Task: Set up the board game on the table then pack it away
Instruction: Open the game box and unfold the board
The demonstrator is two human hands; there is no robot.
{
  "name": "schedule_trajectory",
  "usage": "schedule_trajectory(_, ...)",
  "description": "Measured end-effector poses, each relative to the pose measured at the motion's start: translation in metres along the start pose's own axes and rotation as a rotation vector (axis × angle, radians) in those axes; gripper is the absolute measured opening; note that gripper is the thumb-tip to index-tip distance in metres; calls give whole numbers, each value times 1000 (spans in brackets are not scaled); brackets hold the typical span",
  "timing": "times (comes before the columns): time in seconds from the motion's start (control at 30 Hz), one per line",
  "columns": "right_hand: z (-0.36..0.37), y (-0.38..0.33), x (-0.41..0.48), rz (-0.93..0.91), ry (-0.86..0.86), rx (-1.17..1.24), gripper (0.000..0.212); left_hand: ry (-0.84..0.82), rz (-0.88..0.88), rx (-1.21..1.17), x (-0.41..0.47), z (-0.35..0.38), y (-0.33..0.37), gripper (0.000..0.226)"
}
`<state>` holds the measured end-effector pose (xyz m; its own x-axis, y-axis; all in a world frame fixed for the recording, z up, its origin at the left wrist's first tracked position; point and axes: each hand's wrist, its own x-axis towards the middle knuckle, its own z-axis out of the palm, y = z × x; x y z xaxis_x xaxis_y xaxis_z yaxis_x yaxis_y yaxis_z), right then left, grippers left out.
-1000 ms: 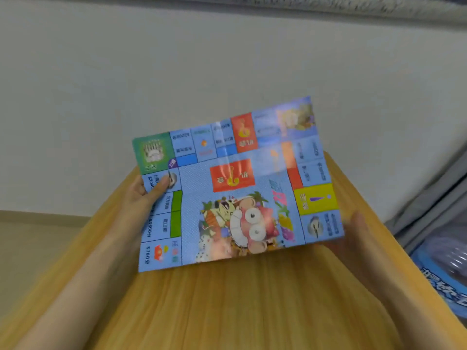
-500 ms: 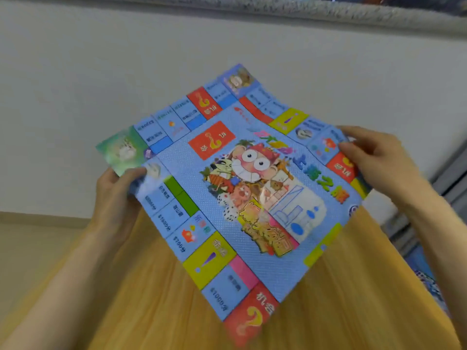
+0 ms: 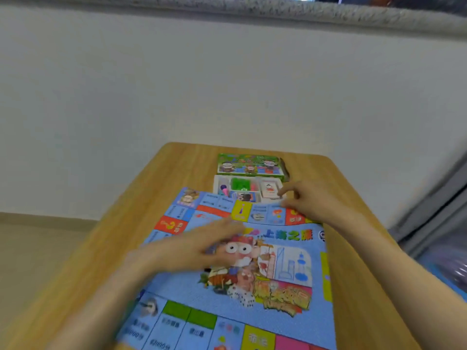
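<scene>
Board's down, getting smoothed out

Game board [image 3: 252,294] lies flat on the table [image 3: 106,248]; left hand [image 3: 192,246] open-palmed on it; right hand [image 3: 310,200] pinching its far edge; tray [image 3: 249,189] just beyond could get shoved.

A light wooden worktop [image 3: 358,286] with rounded far corners stands with its far edge near a plain white wall [image 3: 227,84]. Along the top of the wall runs a grey speckled ledge [image 3: 278,11]. Left of the worktop's left edge lies pale beige floor [image 3: 30,248]. Off its right edge are grey panels [image 3: 434,210] and, lower, something blue and blurred [image 3: 447,271].
</scene>
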<state>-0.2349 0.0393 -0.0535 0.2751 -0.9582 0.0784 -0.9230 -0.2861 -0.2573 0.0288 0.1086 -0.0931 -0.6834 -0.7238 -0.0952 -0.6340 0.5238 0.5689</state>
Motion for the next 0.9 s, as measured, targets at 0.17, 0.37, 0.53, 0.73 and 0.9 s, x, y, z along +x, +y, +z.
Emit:
schedule_trajectory(0.17, -6, -3, -6, 85, 93, 824, 29, -116, -81, 273, 11, 24, -14, 76)
schedule_trajectory(0.37, -15, 28, -13, -192, -263, 1160, 19, -144, -140, 362, 10, 23, -13, 94)
schedule_trajectory(0.53, -13, 44, -20, -117, -323, 808, 30, -133, -154, 317, 8, 22, -12, 94)
schedule_trajectory(0.73, 0, 42, -19, -91, -221, 784, 31, -116, -165, 294, 9, 21, -15, 96)
schedule_trajectory(0.9, -13, 28, -17, -136, -19, 1034, 23, -59, -174, 203, 7, 20, -16, 102)
